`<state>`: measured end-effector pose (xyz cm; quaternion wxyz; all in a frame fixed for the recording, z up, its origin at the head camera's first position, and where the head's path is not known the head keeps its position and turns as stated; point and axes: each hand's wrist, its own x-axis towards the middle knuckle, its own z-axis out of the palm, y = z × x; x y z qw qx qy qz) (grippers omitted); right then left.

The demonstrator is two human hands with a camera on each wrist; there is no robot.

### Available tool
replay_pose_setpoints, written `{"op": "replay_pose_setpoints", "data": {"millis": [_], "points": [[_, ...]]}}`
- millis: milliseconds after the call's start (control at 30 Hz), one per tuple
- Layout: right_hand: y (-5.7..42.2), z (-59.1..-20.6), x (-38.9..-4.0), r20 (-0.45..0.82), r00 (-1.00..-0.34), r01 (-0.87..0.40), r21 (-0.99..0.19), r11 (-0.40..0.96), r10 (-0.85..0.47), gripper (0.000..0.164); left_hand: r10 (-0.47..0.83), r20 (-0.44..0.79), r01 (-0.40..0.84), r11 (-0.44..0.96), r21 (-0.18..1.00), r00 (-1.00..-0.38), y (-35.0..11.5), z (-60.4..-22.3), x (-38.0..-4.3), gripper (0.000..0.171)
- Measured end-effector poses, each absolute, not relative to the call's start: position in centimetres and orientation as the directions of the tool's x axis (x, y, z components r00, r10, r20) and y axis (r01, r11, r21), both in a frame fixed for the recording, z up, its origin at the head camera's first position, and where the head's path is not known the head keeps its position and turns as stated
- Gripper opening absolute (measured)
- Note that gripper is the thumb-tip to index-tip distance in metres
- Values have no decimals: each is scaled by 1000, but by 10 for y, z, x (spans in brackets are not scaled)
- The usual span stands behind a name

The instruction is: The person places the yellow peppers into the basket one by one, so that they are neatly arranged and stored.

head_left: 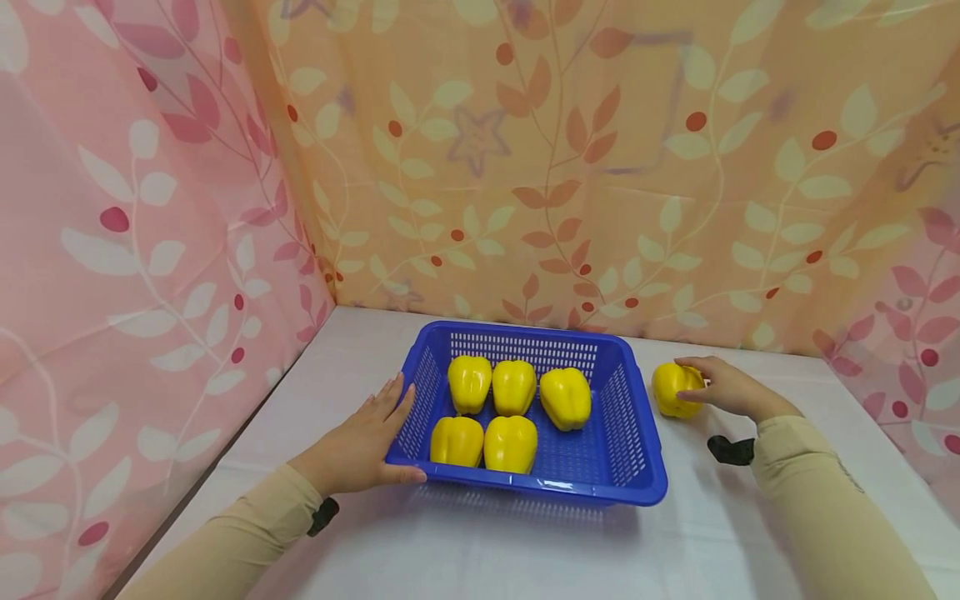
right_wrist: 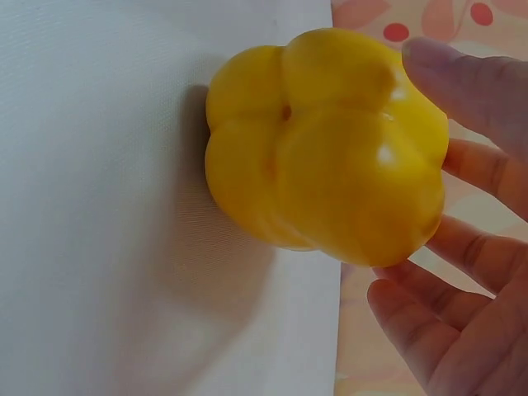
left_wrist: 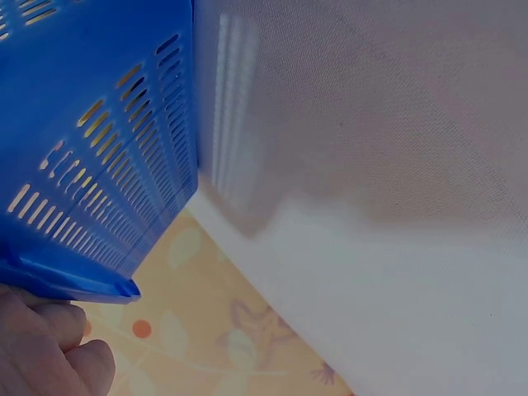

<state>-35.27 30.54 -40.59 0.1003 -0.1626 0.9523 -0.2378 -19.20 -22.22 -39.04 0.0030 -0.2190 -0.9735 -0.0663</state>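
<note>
A blue plastic basket (head_left: 555,485) stands on the table and holds several yellow bell peppers (head_left: 512,387). My left hand (head_left: 360,446) rests at its near left corner, with fairly straight fingers along the left rim and the thumb on the front rim. The left wrist view shows the slotted outer wall (left_wrist: 99,157) of the basket above the fingers. To the right of the basket, my right hand (head_left: 731,387) holds another yellow bell pepper (head_left: 671,390) between thumb and fingers. That pepper (right_wrist: 330,148) lies on or just over the tabletop, its lobed end towards the right wrist camera.
A white cloth covers the table (head_left: 330,542). Behind it hangs an orange leaf-patterned curtain (head_left: 480,208), and a pink patterned curtain (head_left: 150,292) closes off the left side. More pink cloth (head_left: 918,333) hangs at the right.
</note>
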Motion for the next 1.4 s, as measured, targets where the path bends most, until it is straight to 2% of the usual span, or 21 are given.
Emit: {"op": "replay_pose_setpoints", "data": {"millis": [200, 467, 833, 1400], "points": [[308, -407, -352, -113, -924, -263, -505, 822, -365, 76, 430, 43, 432, 893, 124, -902, -222, -391, -193, 112], [308, -413, -351, -161, -928, -206, -530, 822, -337, 84, 426, 39, 427, 896, 119, -904, -223, -392, -192, 113], [306, -423, -349, -125, -938, -206, -548, 811, -323, 91, 410, 20, 409, 902, 139, -912, -222, -390, -193, 112], [305, -431, -346, -60, -950, -242, -477, 845, -305, 94, 414, 17, 412, 901, 137, -910, -221, -390, -193, 112]]}}
